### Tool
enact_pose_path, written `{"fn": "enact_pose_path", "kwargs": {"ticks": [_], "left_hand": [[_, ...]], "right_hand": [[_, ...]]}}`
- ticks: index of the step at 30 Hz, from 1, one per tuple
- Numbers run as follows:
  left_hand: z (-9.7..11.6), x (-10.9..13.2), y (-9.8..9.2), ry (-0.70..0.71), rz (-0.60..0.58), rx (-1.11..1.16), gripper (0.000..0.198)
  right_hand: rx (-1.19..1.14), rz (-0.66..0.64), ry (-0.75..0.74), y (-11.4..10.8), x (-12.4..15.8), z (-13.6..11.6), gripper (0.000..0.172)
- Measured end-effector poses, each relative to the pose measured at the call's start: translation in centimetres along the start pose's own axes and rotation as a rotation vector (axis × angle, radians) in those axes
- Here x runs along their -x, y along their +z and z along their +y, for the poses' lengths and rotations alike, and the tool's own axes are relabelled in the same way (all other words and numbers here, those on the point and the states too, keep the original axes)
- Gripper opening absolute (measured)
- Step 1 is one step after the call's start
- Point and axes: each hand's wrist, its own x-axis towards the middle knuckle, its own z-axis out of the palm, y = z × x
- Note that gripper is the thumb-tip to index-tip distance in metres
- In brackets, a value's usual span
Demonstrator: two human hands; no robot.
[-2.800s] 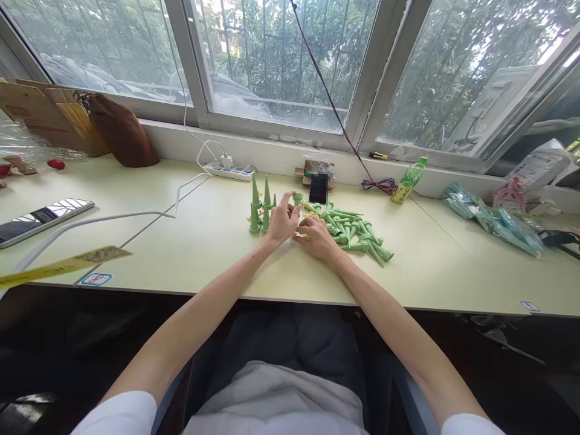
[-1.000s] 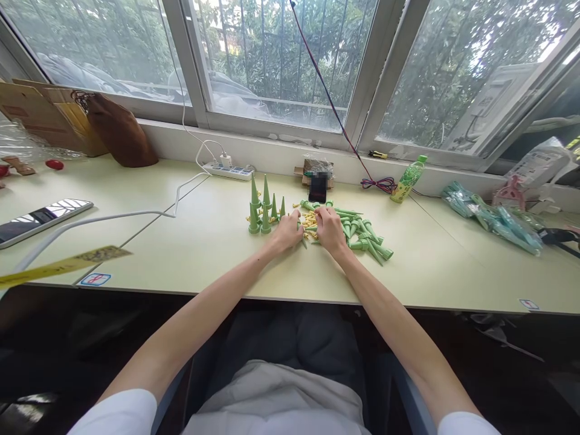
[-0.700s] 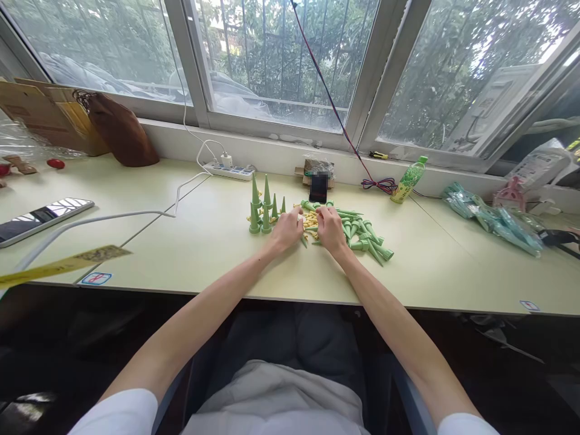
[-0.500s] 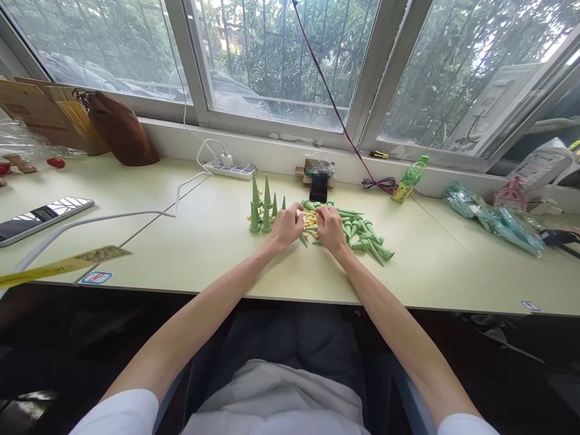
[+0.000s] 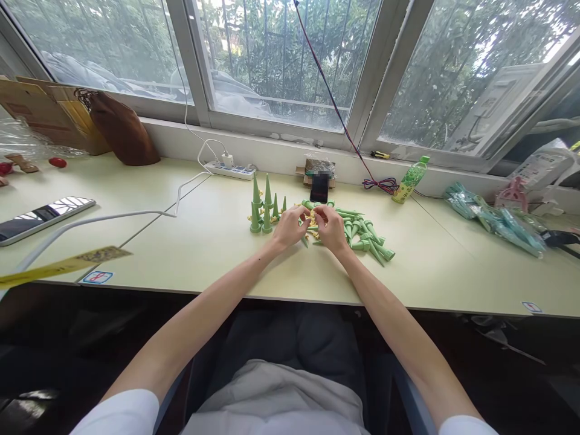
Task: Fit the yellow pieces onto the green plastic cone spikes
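Observation:
My left hand (image 5: 291, 227) is closed, fingers bent together, over small yellow parts (image 5: 312, 221) at the middle of the table. Facing it is my right hand (image 5: 330, 226), also closed, with its fingertips pinched. Whatever either hand holds is too small or hidden to name. Several green cones (image 5: 255, 217) stand upright just left of my left hand, with yellow bits among them. To the right of my right hand lies a heap of green cones (image 5: 361, 244), pointing in various directions.
Behind the hands, a dark phone-like device (image 5: 319, 188) leans on a small box. A power strip (image 5: 231, 171), green bottle (image 5: 410, 179), brown bag (image 5: 118, 132), tablet (image 5: 43, 219) and plastic-wrapped teal items (image 5: 496, 219) lie around the table (image 5: 181, 260).
My left hand has shifted slightly right, and its fingers and those of my right hand have come closer together.

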Motion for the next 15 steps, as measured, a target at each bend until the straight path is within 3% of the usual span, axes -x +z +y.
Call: {"fn": "enact_pose_path", "kwargs": {"ticks": [10, 15], "left_hand": [[-0.25, 0.01, 0.08, -0.003, 0.016, -0.026, 0.015], [-0.28, 0.03, 0.04, -0.022, 0.043, -0.074, 0.013]], "right_hand": [[-0.056, -0.007, -0.001, 0.08, 0.05, -0.03, 0.017], [0.008, 0.055, 0.013, 0.07, -0.08, 0.48, 0.019]]}}
